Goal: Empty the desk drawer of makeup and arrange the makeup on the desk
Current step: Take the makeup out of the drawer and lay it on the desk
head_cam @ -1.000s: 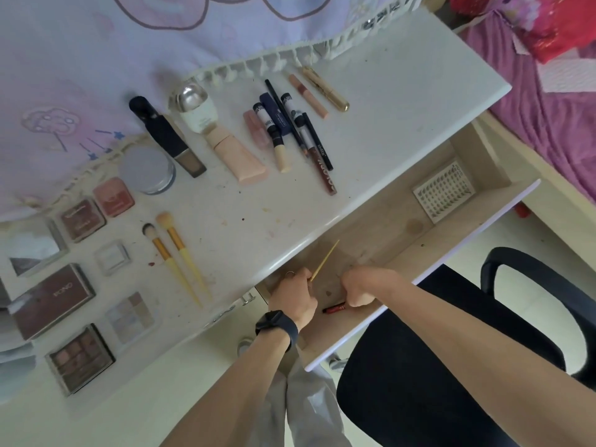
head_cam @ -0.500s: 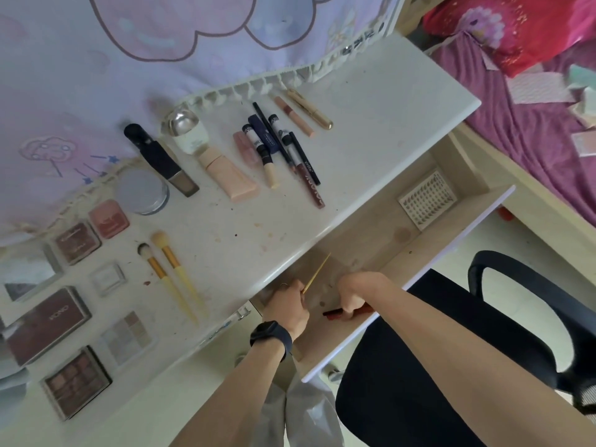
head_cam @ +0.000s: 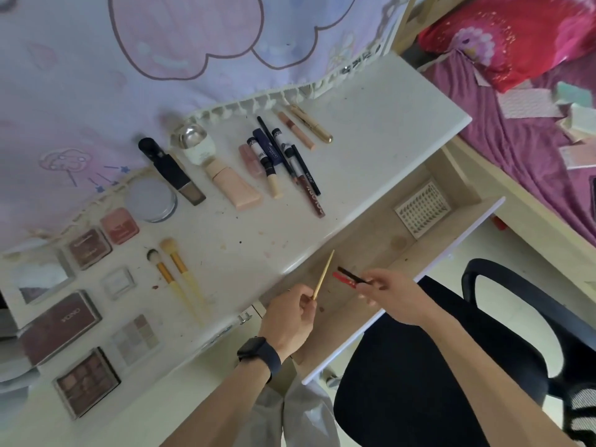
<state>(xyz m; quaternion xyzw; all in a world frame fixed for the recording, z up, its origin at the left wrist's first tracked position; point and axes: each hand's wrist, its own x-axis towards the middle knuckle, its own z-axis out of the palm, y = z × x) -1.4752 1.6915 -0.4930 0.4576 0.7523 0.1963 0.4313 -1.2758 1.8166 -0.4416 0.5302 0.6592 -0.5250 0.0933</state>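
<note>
My left hand [head_cam: 288,321] pinches a thin yellow stick [head_cam: 323,275]; my right hand [head_cam: 395,298] grips a red and black pencil [head_cam: 348,276]. Both hover apart over the open drawer [head_cam: 364,233], just off the desk [head_cam: 380,130] edge, whose right end offers open white top

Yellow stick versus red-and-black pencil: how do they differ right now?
The yellow stick is pinched by the left hand; the red-and-black pencil by the right hand. The yellow stick slants steeply; the red-and-black pencil lies nearly level, blurred. Both are slim and held over the open drawer.
</note>
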